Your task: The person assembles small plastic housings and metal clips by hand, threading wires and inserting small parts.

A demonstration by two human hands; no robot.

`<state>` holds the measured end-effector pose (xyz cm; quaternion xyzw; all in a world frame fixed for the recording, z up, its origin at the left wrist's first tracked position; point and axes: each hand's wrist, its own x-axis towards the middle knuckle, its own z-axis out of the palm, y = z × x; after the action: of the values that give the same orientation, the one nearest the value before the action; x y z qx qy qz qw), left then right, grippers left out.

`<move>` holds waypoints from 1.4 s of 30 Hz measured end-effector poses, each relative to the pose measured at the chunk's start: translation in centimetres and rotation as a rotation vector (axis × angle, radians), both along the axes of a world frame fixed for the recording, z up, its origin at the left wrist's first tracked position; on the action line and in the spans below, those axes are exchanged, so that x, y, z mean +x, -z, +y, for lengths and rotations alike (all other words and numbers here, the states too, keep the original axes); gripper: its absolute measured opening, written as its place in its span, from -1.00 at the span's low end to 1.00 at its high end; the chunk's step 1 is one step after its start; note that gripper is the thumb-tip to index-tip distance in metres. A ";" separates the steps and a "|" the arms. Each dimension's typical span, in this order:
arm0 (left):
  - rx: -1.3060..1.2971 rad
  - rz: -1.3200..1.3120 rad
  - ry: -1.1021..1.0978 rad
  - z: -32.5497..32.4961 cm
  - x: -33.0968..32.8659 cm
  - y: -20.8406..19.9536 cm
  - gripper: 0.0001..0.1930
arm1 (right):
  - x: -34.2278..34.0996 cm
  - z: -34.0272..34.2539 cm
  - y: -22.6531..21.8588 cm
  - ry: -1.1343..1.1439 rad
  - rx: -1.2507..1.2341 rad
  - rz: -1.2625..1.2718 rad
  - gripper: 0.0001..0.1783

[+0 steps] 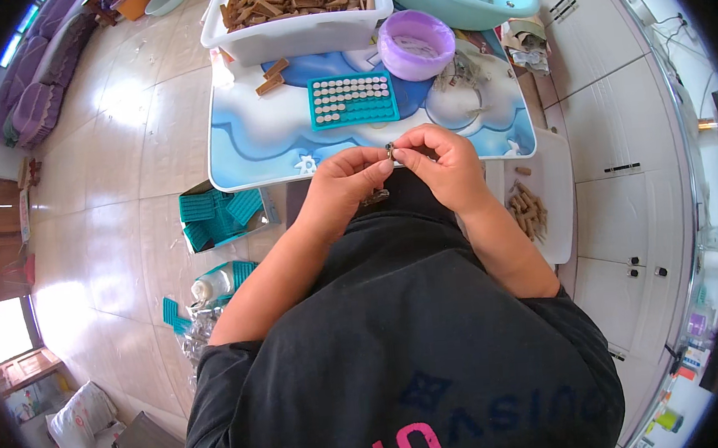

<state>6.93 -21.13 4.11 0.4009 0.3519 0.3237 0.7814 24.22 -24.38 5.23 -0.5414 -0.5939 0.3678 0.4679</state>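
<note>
My left hand (341, 185) and my right hand (442, 166) meet at the table's near edge, in front of my body. Between their fingertips both pinch a small dark, metallic-looking piece (389, 148), too small to name. Under my left palm shows another small shiny item (376, 196), partly hidden by the fingers. Beyond the hands lies a teal tray (355, 123) with rows of small white round pieces (348, 86); its lower right slots hold none. A purple bowl (417, 66) with a pale liner and small contents stands behind my right hand.
A white bin (300, 41) full of brown strips and an aqua basin (478, 16) occupy the table's far side. Loose brown pieces (271, 80) lie left. Clear tangled packing (461, 75) sits right. Below are a box of teal trays (217, 213) and a white stool (555, 235) with brown cylinders.
</note>
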 end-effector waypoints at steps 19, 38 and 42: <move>0.271 0.207 0.158 1.5 -0.4 1.9 -0.75 | 0.3 1.5 2.0 -0.091 -0.328 0.531 -0.87; 0.726 0.466 0.038 7.5 -0.6 -0.8 -0.76 | 1.5 6.2 3.6 0.036 0.288 -0.180 -0.88; 1.015 0.587 -0.230 12.8 -1.7 -3.6 -0.79 | 3.3 5.3 5.9 0.035 0.093 0.064 -0.89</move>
<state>5.19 -8.29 7.71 0.7563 0.3956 0.4094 0.3224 27.52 -19.07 -0.68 -0.5171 -0.5855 0.3489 0.5177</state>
